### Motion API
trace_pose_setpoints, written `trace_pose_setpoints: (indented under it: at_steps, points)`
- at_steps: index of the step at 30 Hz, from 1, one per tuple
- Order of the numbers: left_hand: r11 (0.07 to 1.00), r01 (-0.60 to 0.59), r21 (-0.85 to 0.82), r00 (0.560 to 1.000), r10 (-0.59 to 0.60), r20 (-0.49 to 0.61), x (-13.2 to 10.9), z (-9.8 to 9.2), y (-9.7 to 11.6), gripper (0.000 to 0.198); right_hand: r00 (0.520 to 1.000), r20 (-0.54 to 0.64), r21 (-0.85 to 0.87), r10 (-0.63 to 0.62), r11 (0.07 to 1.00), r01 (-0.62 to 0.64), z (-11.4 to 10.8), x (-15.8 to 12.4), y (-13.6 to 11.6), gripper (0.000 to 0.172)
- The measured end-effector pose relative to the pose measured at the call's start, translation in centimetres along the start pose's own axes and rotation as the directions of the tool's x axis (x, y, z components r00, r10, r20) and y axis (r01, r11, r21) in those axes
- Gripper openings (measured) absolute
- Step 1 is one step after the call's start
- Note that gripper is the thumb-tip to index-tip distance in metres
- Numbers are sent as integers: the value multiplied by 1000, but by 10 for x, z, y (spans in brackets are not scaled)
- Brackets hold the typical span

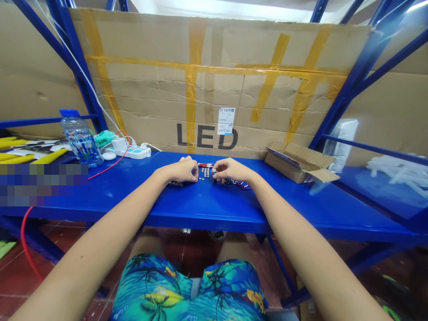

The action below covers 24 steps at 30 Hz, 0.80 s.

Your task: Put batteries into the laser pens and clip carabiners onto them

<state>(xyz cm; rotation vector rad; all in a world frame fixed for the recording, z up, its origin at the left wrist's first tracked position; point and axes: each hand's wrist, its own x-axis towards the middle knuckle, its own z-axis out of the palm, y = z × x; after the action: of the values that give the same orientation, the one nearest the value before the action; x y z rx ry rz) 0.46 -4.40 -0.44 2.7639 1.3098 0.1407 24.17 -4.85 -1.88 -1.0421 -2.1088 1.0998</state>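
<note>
My left hand (182, 170) rests on the blue shelf-table (207, 205) with its fingers curled over something small and dark that I cannot make out. My right hand (229, 170) is curled too, its fingertips pinched at the edge of a cluster of small button batteries (203, 173) lying between both hands. A small red cylinder (205, 165) lies just behind the batteries. Several small coloured keychain-like pieces (241, 184) lie by my right wrist.
A water bottle (81, 139), a white power strip (133, 152) with a charger and a red cable (110, 166) stand at the left. An open cardboard box (298, 162) sits at the right. A taped cardboard sheet marked LED (214, 84) backs the table. Yellow items (20, 157) lie far left.
</note>
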Motion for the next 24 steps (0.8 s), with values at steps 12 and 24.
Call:
trace_pose_setpoints:
  at_steps: [12, 24]
  points:
    - [983, -158, 88, 923, 179, -341, 6, 3, 5, 10, 1000, 11, 45, -16, 999, 15, 0, 1, 2, 17]
    - [892, -452, -7, 746, 374, -552, 11, 19, 22, 15, 998, -12, 8, -65, 998, 65, -1, 4, 9, 11]
